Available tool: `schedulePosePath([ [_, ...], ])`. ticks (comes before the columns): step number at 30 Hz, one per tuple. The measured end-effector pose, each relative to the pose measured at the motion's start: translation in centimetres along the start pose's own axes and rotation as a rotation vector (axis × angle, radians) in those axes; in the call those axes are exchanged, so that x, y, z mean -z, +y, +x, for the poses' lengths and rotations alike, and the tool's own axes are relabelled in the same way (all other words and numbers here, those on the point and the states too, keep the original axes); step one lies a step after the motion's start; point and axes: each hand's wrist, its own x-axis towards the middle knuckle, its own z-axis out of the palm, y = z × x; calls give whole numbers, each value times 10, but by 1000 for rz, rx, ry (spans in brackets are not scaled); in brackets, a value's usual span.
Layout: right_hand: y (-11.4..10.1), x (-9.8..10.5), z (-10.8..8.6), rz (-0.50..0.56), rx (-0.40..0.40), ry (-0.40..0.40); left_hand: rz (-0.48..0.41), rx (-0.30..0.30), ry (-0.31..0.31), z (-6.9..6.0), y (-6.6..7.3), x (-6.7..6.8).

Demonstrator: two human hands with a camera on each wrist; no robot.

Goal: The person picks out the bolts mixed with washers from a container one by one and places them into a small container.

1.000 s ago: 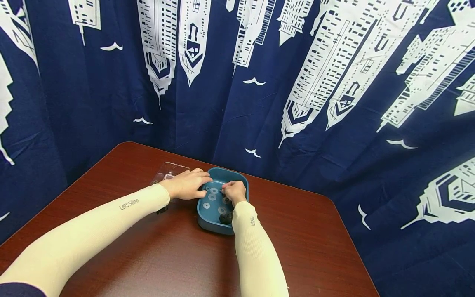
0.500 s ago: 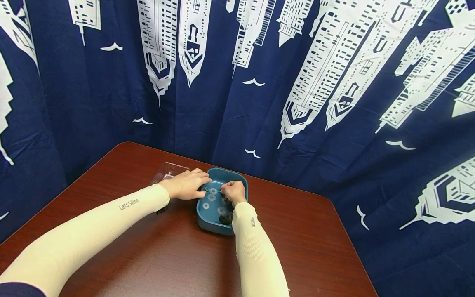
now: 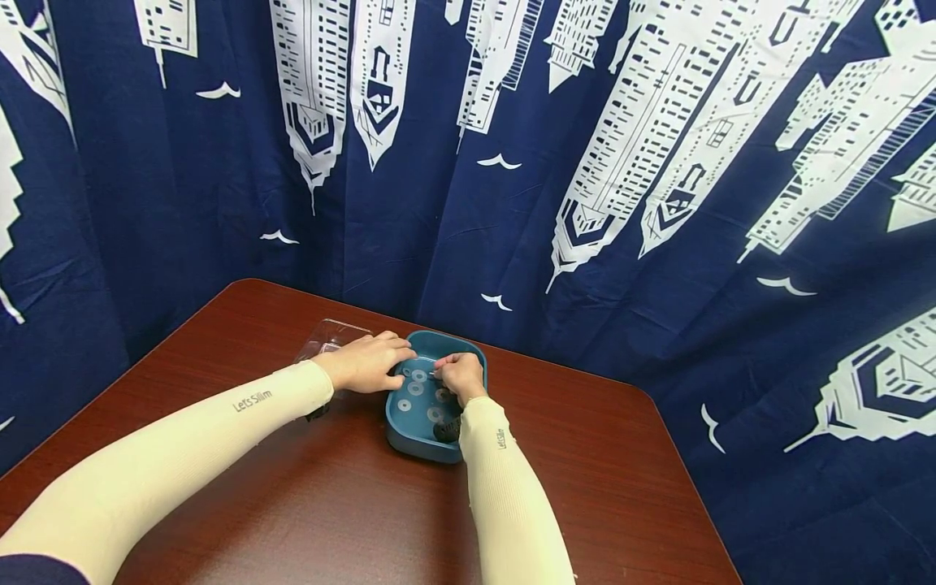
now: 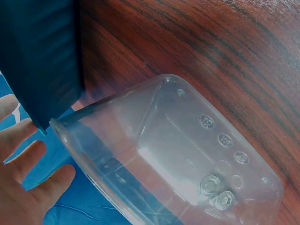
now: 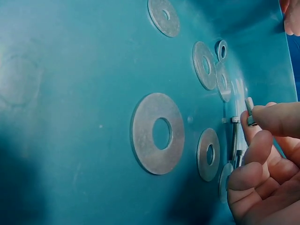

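My right hand (image 3: 461, 377) is inside the blue bin (image 3: 417, 447). In the right wrist view its thumb and a finger pinch a small threaded bolt (image 5: 250, 111). Flat metal washers lie spread over the bin floor, among them a large washer (image 5: 140, 136) and a thinner one (image 5: 203, 154). Close by those fingers, longer bolts (image 5: 235, 136) are partly hidden by the hand. My left hand (image 3: 366, 363) rests with spread fingers at the bin's left rim and holds nothing.
Left of the bin stands a clear plastic container (image 4: 159, 122), partly behind the left hand in the head view. Socket-head bolts (image 4: 211, 185) sit in it. A dark band (image 3: 448, 431) shows at the right wrist. A patterned blue curtain (image 3: 439, 203) hangs behind the brown table (image 3: 329, 504).
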Motion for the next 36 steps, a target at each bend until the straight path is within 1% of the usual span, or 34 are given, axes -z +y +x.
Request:
schedulePosePath([
  [6, -3, 3, 1, 10, 39, -9, 0, -2, -1, 0, -1, 1],
  [14, -10, 9, 1, 50, 84, -21, -9, 16, -23, 2, -1, -1],
  [19, -16, 12, -2, 36, 123, -15, -14, 16, -23, 3, -1, -1],
  [25, -23, 16, -4, 32, 124, -13, -21, 16, -21, 2, -1, 0],
  [30, -28, 18, -4, 67, 143, -17, -38, 25, -18, 2, -1, 1],
  [36, -33, 19, -3, 89, 153, -27, -60, 18, -1, 1, 0, 7],
])
